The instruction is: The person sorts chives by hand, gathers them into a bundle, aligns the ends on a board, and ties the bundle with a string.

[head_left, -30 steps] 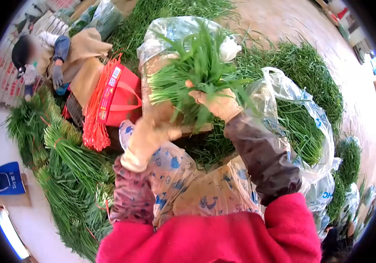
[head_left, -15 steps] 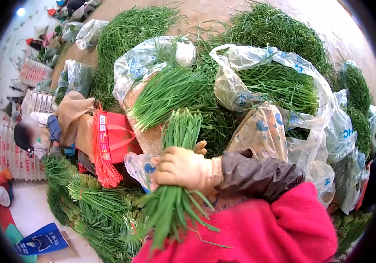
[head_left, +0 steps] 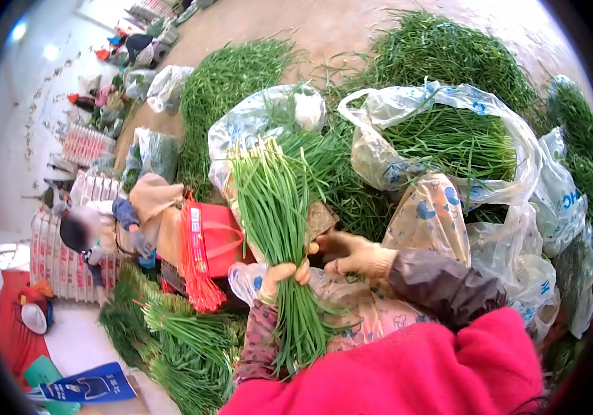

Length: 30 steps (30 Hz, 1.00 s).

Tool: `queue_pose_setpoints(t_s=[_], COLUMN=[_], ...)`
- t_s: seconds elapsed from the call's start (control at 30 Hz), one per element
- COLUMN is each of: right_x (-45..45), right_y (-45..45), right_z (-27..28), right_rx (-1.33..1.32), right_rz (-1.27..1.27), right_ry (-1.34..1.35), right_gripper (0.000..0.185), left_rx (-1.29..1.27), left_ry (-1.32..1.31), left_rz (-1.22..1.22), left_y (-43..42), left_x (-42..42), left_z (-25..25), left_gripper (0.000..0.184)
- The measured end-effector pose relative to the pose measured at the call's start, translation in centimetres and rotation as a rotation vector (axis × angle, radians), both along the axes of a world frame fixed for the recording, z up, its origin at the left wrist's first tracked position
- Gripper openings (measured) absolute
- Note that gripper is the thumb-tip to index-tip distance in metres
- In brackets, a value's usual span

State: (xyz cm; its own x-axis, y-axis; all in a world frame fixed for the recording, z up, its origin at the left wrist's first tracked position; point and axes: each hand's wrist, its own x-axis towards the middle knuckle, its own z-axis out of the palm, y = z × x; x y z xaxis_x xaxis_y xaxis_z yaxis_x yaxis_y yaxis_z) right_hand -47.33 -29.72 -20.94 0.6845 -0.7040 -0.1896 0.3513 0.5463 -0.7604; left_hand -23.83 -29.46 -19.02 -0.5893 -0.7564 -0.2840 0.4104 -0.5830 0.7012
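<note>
While one long bunch of thin green leaves with pale stem ends (head_left: 272,200) is in the middle, many more leaves lie around it. On the far side I count two big loose green heaps, a left heap (head_left: 237,83) and a right heap (head_left: 448,62). To the right is one big, open, see-through plastic bag (head_left: 372,155) with green leaves inside. Left of the bunch is one square red bag (head_left: 220,236), with one bundle of shiny red strings (head_left: 203,290) beside it. At the near left is a pile of green bunches (head_left: 186,346), too mixed up to count. Farther left is one other person (head_left: 125,213). The left hand, in a tan cloth glove (head_left: 275,278), has its fingers wrapped around the bunch, so the pale ends point far and the leaf tips hang near. The right hand, in a tan glove too (head_left: 362,256), is just right of the bunch, its arm in a shiny dark brown sleeve (head_left: 445,282) coming from the right. Its fingers are bent and point left, but they are blurry, so I cannot tell if they pinch something.
</note>
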Motion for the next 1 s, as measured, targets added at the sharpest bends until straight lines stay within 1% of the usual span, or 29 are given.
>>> queue_pose_setpoints(t_s=[0.03,0.07,0.1,0.17,0.2,0.23,0.3,0.33,0.37,0.43,0.47,0.5,0.57,0.6,0.63,0.7,0.73,0.77,0.8,0.83,0.87,0.9,0.93,0.97,1.0], right_x=[0.9,2.0,3.2,4.7,5.5,5.3,4.1,3.2,2.5,2.4,1.8,1.3,1.2,1.6,1.8,1.8,1.0,0.0,-1.7,-2.5,-4.0,-3.7,-3.9,-4.0,-4.9], right_y=[0.3,-0.1,-0.5,-2.0,-2.7,-3.4,-5.0,-5.5,-6.1,-7.3,-7.8,-7.7,-8.2,-8.3,-8.4,-9.4,-9.9,-11.2,-11.8,-12.5,-12.3,-12.6,-12.7,-12.8,-13.9], right_z=[-1.7,-2.6,-2.9,-4.5,-5.2,-3.6,-5.9,-6.6,-7.0,-7.5,-8.1,-8.6,-9.9,-10.6,-9.9,-11.0,-9.9,-14.9,-14.0,-13.2,-12.7,-12.3,-10.6,-9.6,-11.6], right_rx=[0.061,0.057,0.055,0.090,0.103,0.183,0.233,0.325,0.418,0.516,0.437,0.411,0.349,0.310,0.365,0.419,0.340,0.240,0.472,0.584,0.533,0.437,0.438,0.436,0.411], right_rz=[0.050,0.101,0.158,0.021,-0.037,-0.172,-0.404,-0.418,-0.436,-0.897,-0.830,-0.744,-0.710,-0.744,-0.765,-0.744,-0.770,-0.884,-0.913,-1.027,-0.879,-0.947,-0.975,-1.004,-1.080], right_ry=[0.016,-0.104,-0.222,-0.449,-0.570,-0.633,-0.592,-0.656,-0.716,-0.447,-0.312,-0.314,0.056,0.093,0.144,0.190,0.465,0.254,0.242,0.231,0.032,0.197,0.220,0.242,0.240], right_gripper=[0.068,0.071,0.074,0.081,0.087,0.093,0.093,0.083,0.074,0.050,0.034,0.028,0.027,0.032,0.032,0.032,0.031,0.024,0.025,0.028,0.028,0.029,0.029,0.028,0.028], left_rx=[-0.032,-0.064,-0.013,0.034,0.095,0.110,0.061,0.165,0.188,0.230,0.247,0.261,0.286,0.292,0.291,0.291,0.284,0.277,0.245,0.251,0.194,0.137,0.211,0.215,0.240], left_ry=[-0.054,-0.127,-0.178,-0.277,-0.277,-0.283,-0.432,-0.388,-0.387,-0.341,-0.317,-0.311,-0.273,-0.270,-0.283,-0.295,-0.314,-0.334,-0.343,-0.341,-0.382,-0.421,-0.415,-0.409,-0.403], left_rz=[-0.071,-0.032,-0.136,-0.078,-0.123,-0.120,-0.259,-0.253,-0.244,-0.310,-0.324,-0.319,-0.211,-0.206,-0.210,-0.201,-0.205,-0.210,-0.148,-0.142,-0.134,-0.122,-0.155,-0.139,-0.125], left_y=[-0.2,0.1,0.0,1.0,1.4,1.7,2.8,3.5,4.0,5.1,5.7,6.4,7.1,7.0,7.1,7.3,7.4,7.6,8.4,8.6,9.0,9.3,9.1,9.1,9.0], left_x=[0.1,-0.3,0.7,-0.7,0.7,1.5,2.8,2.5,2.3,2.1,2.3,2.3,1.4,1.4,1.3,1.6,1.8,2.0,2.1,2.3,2.5,2.6,2.3,2.1,2.1], left_z=[0.6,0.6,0.5,2.7,1.8,1.3,0.7,1.5,1.8,2.0,1.4,1.1,1.5,1.3,1.2,1.0,0.8,0.8,1.0,1.2,1.3,1.5,2.0,2.2,2.4], left_gripper=[0.063,0.064,0.067,0.067,0.067,0.067,0.065,0.063,0.063,0.068,0.070,0.070,0.068,0.068,0.069,0.070,0.075,0.080,0.084,0.084,0.086,0.087,0.088,0.088,0.087])
